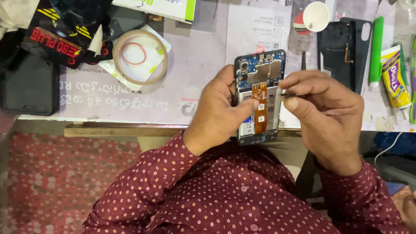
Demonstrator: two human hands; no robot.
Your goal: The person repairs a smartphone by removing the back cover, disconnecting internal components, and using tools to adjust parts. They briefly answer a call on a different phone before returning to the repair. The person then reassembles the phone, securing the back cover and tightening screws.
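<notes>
Left hand (217,112) grips the opened smartphone (260,98), back cover off. Right hand (323,110) pinches tweezers (285,95) at its right edge, looks mid-teardown. Next bit needs a steady, gentle touch near that orange flex cable (260,105).

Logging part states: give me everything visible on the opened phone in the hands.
The opened phone has its back cover off: blue circuit board and metal shield on top, an orange flex ribbon running down the middle, over the pale battery area. It is held upright over the table edge. The left hand grips its left side; the right hand presses a thin tool to its right edge.
</notes>
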